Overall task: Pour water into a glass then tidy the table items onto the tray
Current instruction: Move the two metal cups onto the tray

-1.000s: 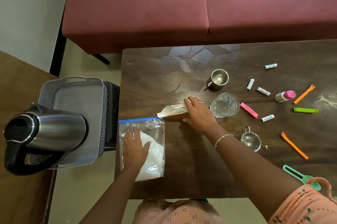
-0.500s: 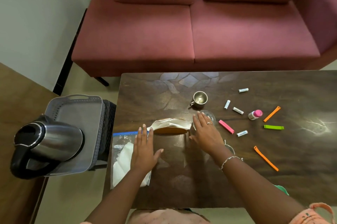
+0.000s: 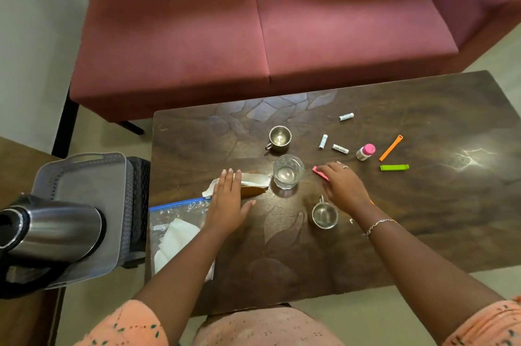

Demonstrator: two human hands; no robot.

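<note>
Bending its fingers over the pink clip (image 3: 318, 171), the right hand (image 3: 342, 188) may grip it — I cannot tell. The left hand (image 3: 228, 199) lies flat on the paper packet (image 3: 253, 180). The glass (image 3: 288, 171), at the clip's 9 o'clock, could tip from a bump — the tray (image 3: 84, 173) sits far off at 9 o'clock.

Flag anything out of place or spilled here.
No spill shows. The kettle seems to sit on the tray, filling space meant for the items. The bag lies right at the left edge of the table.
</note>
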